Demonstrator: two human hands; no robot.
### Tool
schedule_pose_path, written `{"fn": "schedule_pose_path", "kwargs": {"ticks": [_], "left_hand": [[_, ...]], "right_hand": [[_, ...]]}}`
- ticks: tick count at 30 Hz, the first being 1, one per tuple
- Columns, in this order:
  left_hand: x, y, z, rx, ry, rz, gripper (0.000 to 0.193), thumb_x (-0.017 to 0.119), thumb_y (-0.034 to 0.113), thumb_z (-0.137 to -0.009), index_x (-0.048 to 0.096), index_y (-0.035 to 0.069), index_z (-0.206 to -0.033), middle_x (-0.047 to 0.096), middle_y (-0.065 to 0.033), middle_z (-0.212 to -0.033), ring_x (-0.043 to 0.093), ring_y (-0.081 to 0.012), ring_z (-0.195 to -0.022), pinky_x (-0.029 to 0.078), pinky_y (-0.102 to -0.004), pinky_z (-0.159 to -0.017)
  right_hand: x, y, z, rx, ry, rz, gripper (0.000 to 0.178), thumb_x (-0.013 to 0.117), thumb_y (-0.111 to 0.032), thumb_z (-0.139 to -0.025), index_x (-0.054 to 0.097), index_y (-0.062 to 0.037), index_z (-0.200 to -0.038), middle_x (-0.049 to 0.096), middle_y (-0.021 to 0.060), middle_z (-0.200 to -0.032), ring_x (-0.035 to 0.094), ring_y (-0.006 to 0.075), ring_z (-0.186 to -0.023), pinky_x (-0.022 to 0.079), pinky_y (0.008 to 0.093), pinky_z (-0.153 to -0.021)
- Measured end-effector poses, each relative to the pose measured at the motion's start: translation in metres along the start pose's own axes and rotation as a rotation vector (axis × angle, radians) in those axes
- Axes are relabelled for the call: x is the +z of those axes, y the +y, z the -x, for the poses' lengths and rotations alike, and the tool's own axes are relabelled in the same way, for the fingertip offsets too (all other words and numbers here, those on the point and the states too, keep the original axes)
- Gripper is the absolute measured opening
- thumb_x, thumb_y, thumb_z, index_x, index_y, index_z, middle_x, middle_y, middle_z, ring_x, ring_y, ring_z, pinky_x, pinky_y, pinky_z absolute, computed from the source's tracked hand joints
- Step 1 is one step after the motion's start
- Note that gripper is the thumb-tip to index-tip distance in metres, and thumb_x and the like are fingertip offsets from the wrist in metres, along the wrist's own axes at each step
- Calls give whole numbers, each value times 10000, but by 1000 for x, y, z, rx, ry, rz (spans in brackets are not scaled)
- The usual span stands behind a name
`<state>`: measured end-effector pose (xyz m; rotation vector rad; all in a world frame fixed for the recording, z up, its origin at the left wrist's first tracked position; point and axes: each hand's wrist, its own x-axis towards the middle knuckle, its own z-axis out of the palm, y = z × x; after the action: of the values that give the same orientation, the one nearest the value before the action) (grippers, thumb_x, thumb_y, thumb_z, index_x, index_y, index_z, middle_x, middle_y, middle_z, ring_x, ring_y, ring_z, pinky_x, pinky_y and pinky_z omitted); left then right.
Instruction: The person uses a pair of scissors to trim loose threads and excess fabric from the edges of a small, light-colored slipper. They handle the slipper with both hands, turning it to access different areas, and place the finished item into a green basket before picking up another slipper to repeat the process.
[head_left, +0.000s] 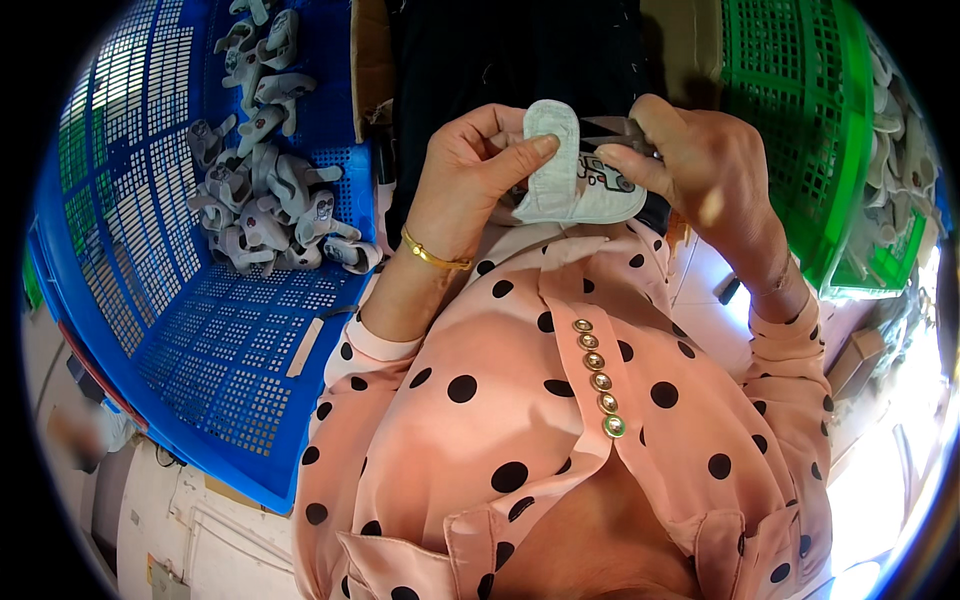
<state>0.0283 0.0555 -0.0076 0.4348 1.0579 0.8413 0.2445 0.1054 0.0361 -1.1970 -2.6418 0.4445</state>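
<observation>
A pale grey fabric shoe upper (590, 205) with a rounded strap and a small printed cartoon vehicle is held up in front of my body. My left hand (480, 165) pinches its strap between thumb and fingers. In my closed right hand (700, 165) is a metal tool that looks like thread snips (610, 127); its blades point left, behind the strap and close to the printed part. The fist hides most of the tool's grip.
At left a blue plastic basket (215, 365) holds several similar grey shoe uppers (265, 205). To the right stands a green plastic basket (790, 130), with more grey pieces (885, 150) beyond its wall. A cardboard box (855, 362) sits at lower right.
</observation>
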Motion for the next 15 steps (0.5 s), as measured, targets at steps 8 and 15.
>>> {"fn": "schedule_pose_path", "kwargs": {"ticks": [8,15], "left_hand": [[-1,-1,2,-6,-20,16,131,725,81,-862,687,28,-976,674,-8,-764,585,-40,-648,446,-178,-580],[-1,-8,0,25,-27,89,126,710,62,-868,681,16,-982,696,-30,-811,630,-62,-686,490,-189,-612]], "right_hand": [[-1,-4,-2,-84,-35,165,432,718,-408,-805,449,-91,-689,433,56,-490,499,234,-435,349,324,-397],[1,-8,-3,-87,-56,143,425,719,-405,-795,459,-91,-674,444,64,-489,502,232,-435,349,324,-399]]}}
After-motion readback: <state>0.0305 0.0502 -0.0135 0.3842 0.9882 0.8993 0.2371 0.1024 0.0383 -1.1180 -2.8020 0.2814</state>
